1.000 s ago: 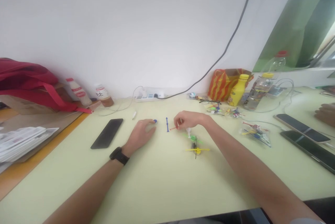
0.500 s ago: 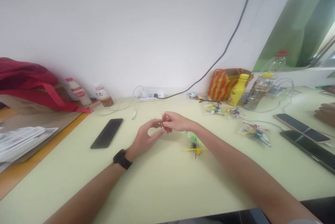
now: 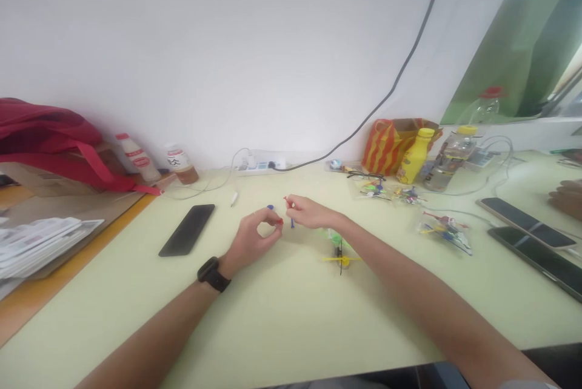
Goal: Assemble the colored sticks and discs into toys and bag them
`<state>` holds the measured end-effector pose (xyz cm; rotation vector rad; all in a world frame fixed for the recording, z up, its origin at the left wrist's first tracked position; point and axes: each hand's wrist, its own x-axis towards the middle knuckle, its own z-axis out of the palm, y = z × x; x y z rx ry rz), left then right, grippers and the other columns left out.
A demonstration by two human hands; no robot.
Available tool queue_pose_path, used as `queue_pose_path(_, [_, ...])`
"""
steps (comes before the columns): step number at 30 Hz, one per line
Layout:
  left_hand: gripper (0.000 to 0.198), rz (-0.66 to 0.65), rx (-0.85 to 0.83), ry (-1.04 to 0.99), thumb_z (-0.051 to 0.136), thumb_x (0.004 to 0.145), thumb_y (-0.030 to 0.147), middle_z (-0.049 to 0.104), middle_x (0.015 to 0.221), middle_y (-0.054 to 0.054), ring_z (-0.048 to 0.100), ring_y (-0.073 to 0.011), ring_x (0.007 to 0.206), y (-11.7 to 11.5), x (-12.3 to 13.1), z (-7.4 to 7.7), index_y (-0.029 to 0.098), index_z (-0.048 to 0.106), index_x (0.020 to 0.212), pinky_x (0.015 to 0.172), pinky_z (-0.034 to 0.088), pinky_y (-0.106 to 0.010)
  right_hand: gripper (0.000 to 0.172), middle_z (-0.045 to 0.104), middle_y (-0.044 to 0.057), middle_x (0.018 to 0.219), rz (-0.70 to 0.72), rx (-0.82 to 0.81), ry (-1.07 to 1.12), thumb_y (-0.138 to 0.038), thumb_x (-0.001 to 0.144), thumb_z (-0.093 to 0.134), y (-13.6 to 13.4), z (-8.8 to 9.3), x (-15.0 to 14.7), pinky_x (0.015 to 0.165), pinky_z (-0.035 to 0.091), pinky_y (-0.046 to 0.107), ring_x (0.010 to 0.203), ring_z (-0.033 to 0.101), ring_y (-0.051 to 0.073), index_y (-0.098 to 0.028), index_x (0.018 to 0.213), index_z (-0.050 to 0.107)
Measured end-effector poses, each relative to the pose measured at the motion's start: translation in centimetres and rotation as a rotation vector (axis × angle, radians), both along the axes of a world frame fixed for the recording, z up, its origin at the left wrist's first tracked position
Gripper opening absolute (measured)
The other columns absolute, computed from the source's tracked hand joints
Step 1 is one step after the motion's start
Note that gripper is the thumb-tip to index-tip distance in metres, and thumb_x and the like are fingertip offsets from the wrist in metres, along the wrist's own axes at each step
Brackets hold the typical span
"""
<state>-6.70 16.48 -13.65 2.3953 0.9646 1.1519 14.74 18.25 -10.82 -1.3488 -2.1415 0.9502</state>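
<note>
My left hand (image 3: 254,234), wearing a black watch (image 3: 213,274), pinches a small red plastic piece (image 3: 280,221) between thumb and fingertips. Just to its right my right hand (image 3: 309,212) is closed on a thin red plastic piece (image 3: 286,199), whose tip sticks out past the fingers. A gap separates the two red pieces. Behind my left fingertips shows a round blue piece (image 3: 270,206), and a narrow blue piece (image 3: 292,223) shows below my right fingers. On the table beside my right forearm stands a small toy (image 3: 340,254) with green, yellow and black parts.
Bagged plastic parts (image 3: 445,231) lie on the right, near two phones (image 3: 527,222). A black phone (image 3: 187,230) rests to the left. Along the wall are a power strip (image 3: 259,166), a yellow bottle (image 3: 414,157) and a striped bag (image 3: 382,145). Someone else's hand (image 3: 568,201) is at the right edge.
My hands, together before, have moved slightly apart, each with a red piece. The blue pieces now show between and behind the fingers.
</note>
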Motion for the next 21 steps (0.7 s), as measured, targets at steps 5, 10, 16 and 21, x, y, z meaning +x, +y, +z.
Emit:
queue_pose_path(5, [0.011,0.051,-0.032,0.134,0.063,0.094,0.031,0.077,0.099,-0.003,0.071,-0.0223,0.095,1.5,-0.8,-1.1,0.024,0.070,0.091,0.087,0.056,-0.037,0.022,0.069,0.000,0.075,0.009,-0.071,-0.162,-0.020,0.089,0.055,1.3,-0.2,2.8,0.059,0.043,0.023,0.068,0.063,0.016,-0.020,0.110,0.057])
queue_pose_path(10, [0.021,0.098,0.083,0.305,0.061,0.096,0.034,0.075,0.115,-0.005,0.063,-0.0278,0.113,1.8,-1.0,-1.2,0.028,0.077,0.108,0.097,0.054,-0.045,0.024,0.074,0.008,0.101,0.035,-0.006,-0.274,-0.009,0.076,0.063,2.0,1.1,6.1,0.068,0.045,0.024,0.089,0.066,0.020,-0.019,0.097,0.070])
queue_pose_path(16, [0.043,0.137,0.119,0.464,0.058,0.098,0.041,0.061,0.139,-0.010,0.049,-0.0379,0.125,1.2,-1.0,-1.1,0.030,0.065,0.139,0.107,0.044,-0.060,0.023,0.076,0.002,0.101,0.368,-0.151,-0.362,-0.019,0.071,0.073,2.0,2.7,9.0,0.065,0.045,0.024,0.083,0.067,0.018,-0.023,0.093,0.078])
queue_pose_path(21, [0.051,0.155,0.079,0.470,0.055,0.099,0.046,0.054,0.145,-0.013,0.045,-0.0395,0.128,1.5,-1.3,-1.8,0.031,0.055,0.148,0.107,0.041,-0.063,0.012,0.076,0.002,0.088,0.290,-0.172,-0.385,-0.028,0.071,0.077,2.2,2.5,9.3,0.063,0.043,0.024,0.077,0.065,0.017,-0.020,0.080,0.076])
